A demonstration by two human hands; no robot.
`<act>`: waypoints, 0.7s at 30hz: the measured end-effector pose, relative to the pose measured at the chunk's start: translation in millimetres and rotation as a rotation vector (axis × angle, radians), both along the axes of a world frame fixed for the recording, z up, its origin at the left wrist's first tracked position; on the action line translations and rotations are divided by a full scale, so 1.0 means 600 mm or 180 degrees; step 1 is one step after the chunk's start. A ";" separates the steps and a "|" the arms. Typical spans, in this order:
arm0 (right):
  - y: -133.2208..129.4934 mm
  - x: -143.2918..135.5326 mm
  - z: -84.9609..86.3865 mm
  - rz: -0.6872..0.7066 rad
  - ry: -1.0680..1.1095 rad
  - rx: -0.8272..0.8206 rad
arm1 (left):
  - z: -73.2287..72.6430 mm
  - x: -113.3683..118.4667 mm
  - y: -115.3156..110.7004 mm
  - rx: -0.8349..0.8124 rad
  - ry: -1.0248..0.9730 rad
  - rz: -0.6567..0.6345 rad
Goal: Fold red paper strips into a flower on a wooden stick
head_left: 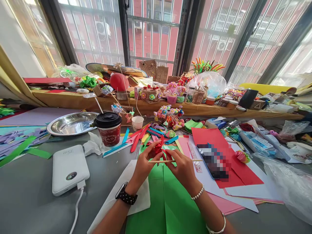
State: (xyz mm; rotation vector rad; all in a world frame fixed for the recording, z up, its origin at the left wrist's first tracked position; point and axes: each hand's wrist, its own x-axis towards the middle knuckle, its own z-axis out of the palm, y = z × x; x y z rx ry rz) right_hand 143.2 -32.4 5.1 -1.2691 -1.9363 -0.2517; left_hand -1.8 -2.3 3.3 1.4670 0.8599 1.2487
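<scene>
Between my fingertips is a folded red paper piece (159, 148), its exact shape partly covered by the fingers. My left hand (145, 159) pinches it from the left, and my right hand (180, 162) closes on it from the right. A thin wooden stick (158, 161) runs level across both hands, its right end poking out past my right hand. Beneath the hands lies a green paper sheet (156, 195) with a crease down it. Coloured paper strips (140, 136) are scattered just beyond.
A lidded coffee cup (108, 130), a metal plate (73, 123) and a white power bank (70, 170) stand to the left. At right, a phone (211, 162) rests on red paper (246, 172). Craft flowers (170, 115) and a crowded ledge (102, 101) are behind.
</scene>
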 end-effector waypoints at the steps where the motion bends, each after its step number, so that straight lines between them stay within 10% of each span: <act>1: 0.000 0.000 0.001 -0.0041 0.0025 -0.0001 | 0.002 -0.001 0.000 -0.0021 0.0040 0.0004; 21: 0.005 0.023 -0.001 -0.0313 -0.0015 0.0156 | 0.017 -0.010 0.002 -0.0421 -0.0077 -0.0667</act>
